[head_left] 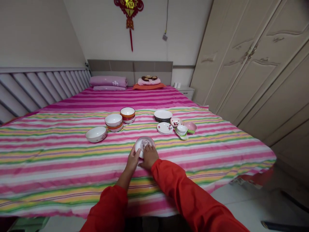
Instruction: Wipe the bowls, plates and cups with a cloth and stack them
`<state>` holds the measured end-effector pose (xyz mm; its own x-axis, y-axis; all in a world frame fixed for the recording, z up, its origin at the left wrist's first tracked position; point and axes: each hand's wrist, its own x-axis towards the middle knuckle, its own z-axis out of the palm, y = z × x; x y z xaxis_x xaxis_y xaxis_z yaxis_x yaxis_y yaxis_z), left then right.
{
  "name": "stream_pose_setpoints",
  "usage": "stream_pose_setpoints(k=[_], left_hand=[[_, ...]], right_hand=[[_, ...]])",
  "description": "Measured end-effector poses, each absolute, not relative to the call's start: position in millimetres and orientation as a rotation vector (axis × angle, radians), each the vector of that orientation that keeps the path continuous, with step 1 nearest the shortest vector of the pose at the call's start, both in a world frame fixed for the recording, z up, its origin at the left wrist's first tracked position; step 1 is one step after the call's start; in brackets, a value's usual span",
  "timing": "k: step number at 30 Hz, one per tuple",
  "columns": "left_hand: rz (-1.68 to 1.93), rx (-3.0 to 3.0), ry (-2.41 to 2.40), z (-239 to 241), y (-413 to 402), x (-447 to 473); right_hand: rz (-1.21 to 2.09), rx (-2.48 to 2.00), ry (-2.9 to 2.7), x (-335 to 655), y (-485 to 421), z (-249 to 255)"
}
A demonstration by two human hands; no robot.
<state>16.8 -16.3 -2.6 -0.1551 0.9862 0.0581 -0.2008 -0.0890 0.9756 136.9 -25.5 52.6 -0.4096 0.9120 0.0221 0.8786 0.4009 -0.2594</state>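
In the head view, a small white bowl (139, 144) with a greyish pattern inside and a pinkish rim is between my hands, over the near middle of the striped cloth. My left hand (132, 158) is closed on its left side, thumb over the rim. My right hand (150, 156) is at the near right side, fingers bent into the bowl and thumb outside below the rim. Its fingers hide part of the inside. Left of it stand a single white bowl (96, 134), a stack of bowls (114, 120) and another stack (127, 112).
Dark-sided plates (163, 114), floral plates (164, 127), a patterned bowl (176, 121), small white bowls (182, 129) on a green piece, and a pink bowl (190, 126) sit to the right. A striped cloth (72, 180) covers the bed. Folded bedding (108, 81) lies by the headboard; wardrobes (251, 64) stand right.
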Motion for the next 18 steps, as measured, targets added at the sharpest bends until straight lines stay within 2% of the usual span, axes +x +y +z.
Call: stream_pose_setpoints(k=[5, 14, 18], left_hand=[[1.439, 0.993, 1.062, -3.4, -15.5, 14.9], [1.466, 1.026, 1.064, -5.7, -11.8, 17.7], [1.466, 1.079, 1.110, 0.8, -15.6, 17.8]], right_hand=[[0.393, -1.177, -2.611, 140.2, -27.4, 50.7], [0.195, -1.594, -2.492, 136.3, -20.6, 55.8], [0.313, -1.529, -2.458, 140.8, -35.0, 58.5]])
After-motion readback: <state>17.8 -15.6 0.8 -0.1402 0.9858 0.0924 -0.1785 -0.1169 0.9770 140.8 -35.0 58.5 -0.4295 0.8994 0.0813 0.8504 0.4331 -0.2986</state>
